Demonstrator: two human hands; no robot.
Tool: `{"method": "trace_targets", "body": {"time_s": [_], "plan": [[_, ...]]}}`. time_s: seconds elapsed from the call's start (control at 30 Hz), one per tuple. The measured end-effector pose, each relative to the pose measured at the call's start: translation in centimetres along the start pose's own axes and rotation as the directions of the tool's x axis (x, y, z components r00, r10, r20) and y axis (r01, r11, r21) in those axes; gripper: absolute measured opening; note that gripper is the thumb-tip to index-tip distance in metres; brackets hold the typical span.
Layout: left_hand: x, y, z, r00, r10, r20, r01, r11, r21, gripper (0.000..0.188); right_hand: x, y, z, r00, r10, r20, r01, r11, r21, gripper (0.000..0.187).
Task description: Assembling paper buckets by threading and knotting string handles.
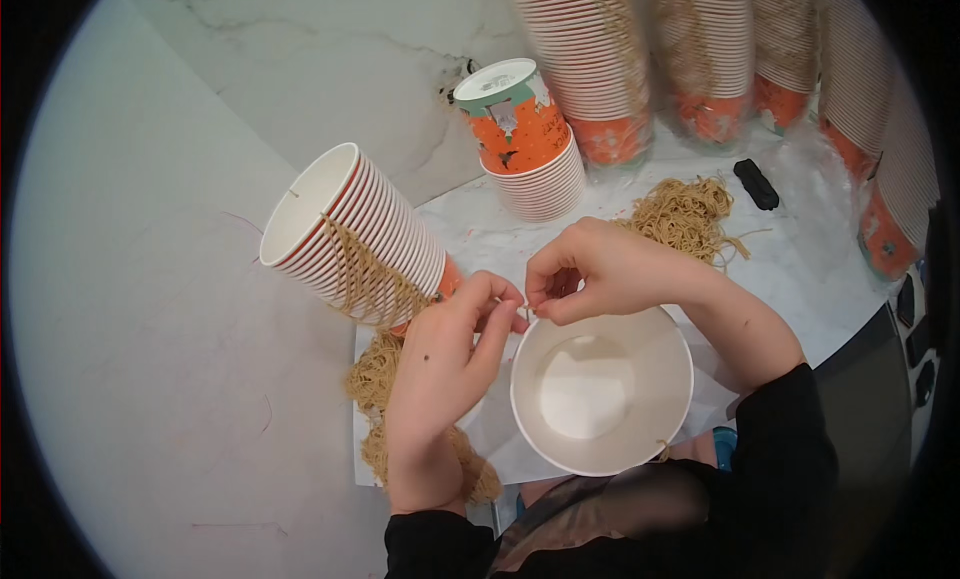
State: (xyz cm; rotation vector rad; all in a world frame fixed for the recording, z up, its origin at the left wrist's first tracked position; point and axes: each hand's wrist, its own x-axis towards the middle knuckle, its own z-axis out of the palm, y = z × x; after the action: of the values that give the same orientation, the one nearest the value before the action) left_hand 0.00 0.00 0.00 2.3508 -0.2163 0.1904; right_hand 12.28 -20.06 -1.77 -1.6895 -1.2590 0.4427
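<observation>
string [529, 311], one piece, is pinched by left hand [445, 349] and right hand [605, 269], grips closed, at one white tub [662, 379].

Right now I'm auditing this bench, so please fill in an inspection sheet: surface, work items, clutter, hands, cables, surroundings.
Surface: white tabletop, partly covered by materials.
Work items: open paper cup, mouth up, with twine at its near rim; leaning cup stack draped with twine, left; inverted cup stack beyond.
Clutter: loose tan twine heap; small black bundle; clear plastic.
Hands: left hand and right hand meet at the open cup's far rim; what their fingertips grip is too small to tell.
Cables: nothing seen.
Surroundings: wrapped cup stacks, back right; pale marbled surface beyond.
</observation>
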Motion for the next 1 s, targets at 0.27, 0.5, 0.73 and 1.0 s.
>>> {"method": "trace_targets", "body": {"time_s": [0.27,0.5,0.73,1.0], "plan": [[4.9,0.0,-2.4,0.948,0.244,0.202,-0.273,0.954,0.126,0.043,-0.2,0.1,-1.0,0.999,-0.006,0.046,0.009,0.998,-0.067,0.01],[6.1,-2.4,-1.6,0.853,0.188,0.487,-0.13,0.98,-0.151,0.052,-0.2,0.2,-0.5,0.999,0.046,0.001,-0.045,0.992,-0.12,0.01],[6.6,-3.6,-1.9,0.878,0.039,0.477,0.128,0.941,-0.314,0.032,0.4,1.0,0.0,0.998,0.06,-0.017,-0.062,0.971,-0.232,0.012],[7.3,-5.1,-1.5,0.911,-0.048,0.411,0.23,0.884,-0.407,0.023,0.8,1.7,0.2,0.994,0.059,-0.092,-0.075,0.98,-0.182,0.01]]}}
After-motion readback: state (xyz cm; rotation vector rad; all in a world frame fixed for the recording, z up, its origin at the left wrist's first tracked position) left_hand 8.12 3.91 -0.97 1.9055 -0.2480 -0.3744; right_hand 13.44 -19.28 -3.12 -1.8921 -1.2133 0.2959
